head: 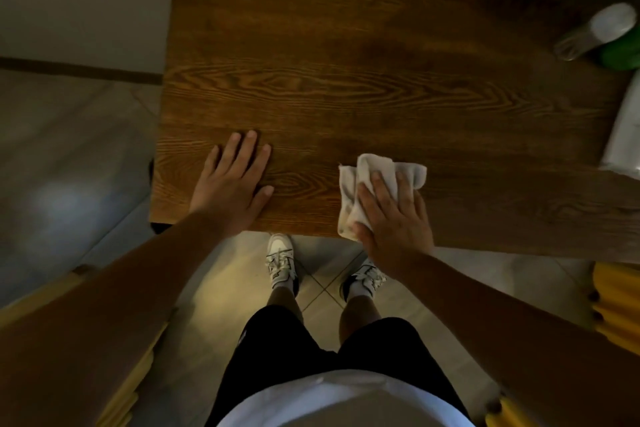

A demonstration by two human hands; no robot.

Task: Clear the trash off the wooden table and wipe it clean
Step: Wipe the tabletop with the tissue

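- The wooden table [346, 80] fills the upper and middle part of the frame, its near edge running across the centre; the person stands just below that edge, shoes visible on the tiled floor.
- The right hand [391, 215], at the centre right of the frame, lies flat with fingers spread and pressed down on a crumpled white cloth [360, 180]. It is not clenched around the cloth but pinning it to the wood under palm and fingers, which looks like the hold for rubbing the surface.
- The cloth sits right at the near edge of the table, bunched, with part of it sticking out beyond the fingertips towards the upper right.
- The left hand [232, 180], at the centre left, rests open and empty on the bare wood, fingers slightly apart, palm down. It is probably there to steady the body while the other arm wipes.
- No trash shows on the visible tabletop, so the clearing part seems done and the wiping is the step in hand.
- At the upper right corner of the frame a clear bottle with a white cap [595, 33] and something green [623, 52] stand by the far end of the table; they are too blurred to identify further.
- A pale object [623, 135] at the right edge is cut off by the frame; I cannot tell what it is.
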